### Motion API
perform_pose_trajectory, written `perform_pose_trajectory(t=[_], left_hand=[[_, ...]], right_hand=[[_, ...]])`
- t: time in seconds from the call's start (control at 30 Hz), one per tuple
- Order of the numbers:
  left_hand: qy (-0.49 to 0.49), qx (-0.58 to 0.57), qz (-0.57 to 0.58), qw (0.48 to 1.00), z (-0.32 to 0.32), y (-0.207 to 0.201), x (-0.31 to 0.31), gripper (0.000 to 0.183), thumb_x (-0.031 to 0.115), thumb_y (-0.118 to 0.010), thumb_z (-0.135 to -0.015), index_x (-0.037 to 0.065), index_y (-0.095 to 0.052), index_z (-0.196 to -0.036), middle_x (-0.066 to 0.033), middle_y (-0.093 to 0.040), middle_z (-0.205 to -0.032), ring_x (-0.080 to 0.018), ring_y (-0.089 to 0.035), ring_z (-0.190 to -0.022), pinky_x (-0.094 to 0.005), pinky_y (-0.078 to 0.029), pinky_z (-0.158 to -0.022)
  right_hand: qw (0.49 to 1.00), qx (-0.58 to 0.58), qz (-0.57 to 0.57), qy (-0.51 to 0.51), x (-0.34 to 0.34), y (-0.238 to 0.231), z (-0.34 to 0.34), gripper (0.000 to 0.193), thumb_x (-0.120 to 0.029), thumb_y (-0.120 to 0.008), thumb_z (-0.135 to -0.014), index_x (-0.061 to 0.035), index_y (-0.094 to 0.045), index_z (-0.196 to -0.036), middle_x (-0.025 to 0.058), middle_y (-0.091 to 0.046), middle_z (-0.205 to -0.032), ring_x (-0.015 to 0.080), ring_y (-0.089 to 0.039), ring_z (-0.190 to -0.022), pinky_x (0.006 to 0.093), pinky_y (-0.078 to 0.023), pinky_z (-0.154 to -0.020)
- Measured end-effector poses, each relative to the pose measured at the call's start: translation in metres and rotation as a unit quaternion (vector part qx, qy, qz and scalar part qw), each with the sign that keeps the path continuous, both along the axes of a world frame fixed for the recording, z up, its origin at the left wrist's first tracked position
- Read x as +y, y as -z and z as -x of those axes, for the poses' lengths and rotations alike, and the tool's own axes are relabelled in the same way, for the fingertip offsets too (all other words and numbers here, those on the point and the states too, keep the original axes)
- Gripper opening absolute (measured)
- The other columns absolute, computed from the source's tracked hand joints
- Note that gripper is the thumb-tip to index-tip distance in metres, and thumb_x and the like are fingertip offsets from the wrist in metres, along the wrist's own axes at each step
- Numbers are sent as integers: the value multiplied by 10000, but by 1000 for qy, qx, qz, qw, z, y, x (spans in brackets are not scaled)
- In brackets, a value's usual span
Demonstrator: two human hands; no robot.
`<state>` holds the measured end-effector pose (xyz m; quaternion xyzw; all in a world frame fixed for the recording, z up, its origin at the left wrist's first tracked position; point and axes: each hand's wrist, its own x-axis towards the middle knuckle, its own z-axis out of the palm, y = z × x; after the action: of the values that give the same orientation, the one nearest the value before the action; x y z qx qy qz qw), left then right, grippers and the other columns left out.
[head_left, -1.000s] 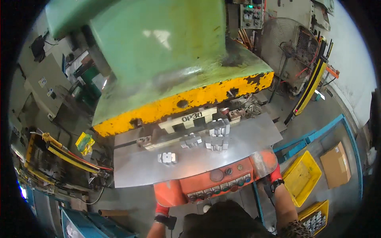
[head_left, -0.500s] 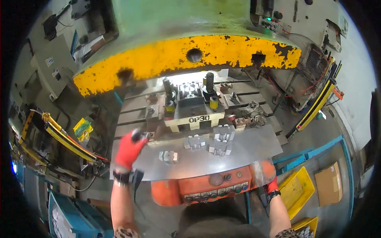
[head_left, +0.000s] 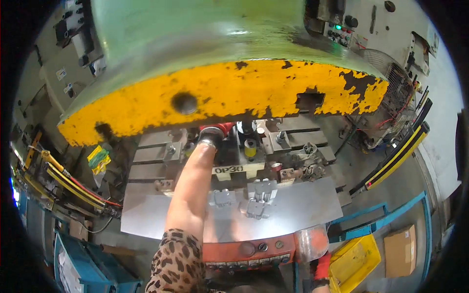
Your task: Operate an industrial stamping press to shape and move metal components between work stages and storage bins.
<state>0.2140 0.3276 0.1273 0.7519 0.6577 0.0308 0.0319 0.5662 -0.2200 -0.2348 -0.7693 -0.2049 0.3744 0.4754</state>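
Observation:
My left arm stretches forward over the metal plate [head_left: 141,207]. The red-gloved left hand [head_left: 220,128] is inside the press, over the die [head_left: 234,171] and beneath the yellow-edged ram [head_left: 254,90]. Its fingers are hidden by the ram edge, so what they hold does not show. My right hand [head_left: 322,267], also red-gloved, is low at the right end of the orange control console [head_left: 254,250]; its fingers cannot be made out. On the plate stand several grey metal castings, among them one [head_left: 223,197] beside my forearm and another [head_left: 255,208] nearer the console.
A dark guide post with a yellow collar [head_left: 250,148] rises from the die. Clamps and a crumpled rag [head_left: 312,161] lie right of it. Yellow-black light-curtain bars [head_left: 398,154] flank the press. A yellow bin [head_left: 359,259] and a cardboard box [head_left: 399,250] stand at the right.
My left hand has gone from the plate's left side forward into the die area. The view has tipped forward, and the right hand still stays by the console's right end.

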Motion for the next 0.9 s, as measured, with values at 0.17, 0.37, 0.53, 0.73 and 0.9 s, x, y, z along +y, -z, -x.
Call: perform_pose_trajectory(t=[0.17,0.37,0.53,0.73,0.9], left_hand=[[2,17,15,1000,-4,-6,15,821,751,-561,-783,48,-677,-1192,-211,-670,-1202,-353,-647,-1112,-458,-503,-921],[48,-7,-45,998,28,-44,-70,793,722,-648,-738,27,-705,-1113,-231,-689,-1134,-359,-675,-1044,-438,-545,-858],[150,-120,-97,977,120,19,-219,516,497,-786,-726,134,-675,-1077,-167,-691,-999,-376,-663,-946,-467,-530,-818],[23,-36,-59,997,176,94,-281,714,602,-718,-725,30,-580,-1128,-166,-658,-990,-362,-647,-935,-471,-479,-831],[-8,-2,-19,1000,183,128,-275,741,663,-663,-739,20,-590,-1099,-183,-663,-1028,-364,-644,-966,-479,-474,-846]], right_hand=[[990,16,-37,138,-43,-25,30,378,-174,-751,-852,-36,-595,-1168,80,-650,-866,202,-602,-625,350,-491,-523],[954,5,-126,273,-52,-86,44,271,-112,-678,-898,-24,-582,-1136,-14,-562,-768,81,-452,-569,257,-359,-501],[979,-24,-162,118,-55,-136,41,402,-96,-685,-869,-4,-577,-1244,12,-587,-857,105,-496,-646,272,-432,-573],[992,37,-115,-29,2,-226,98,446,-119,-693,-855,-31,-577,-1276,16,-618,-867,86,-559,-669,236,-451,-562],[973,19,-181,-144,60,-248,149,482,-88,-706,-839,-15,-559,-1292,34,-632,-902,106,-590,-689,245,-484,-613]])
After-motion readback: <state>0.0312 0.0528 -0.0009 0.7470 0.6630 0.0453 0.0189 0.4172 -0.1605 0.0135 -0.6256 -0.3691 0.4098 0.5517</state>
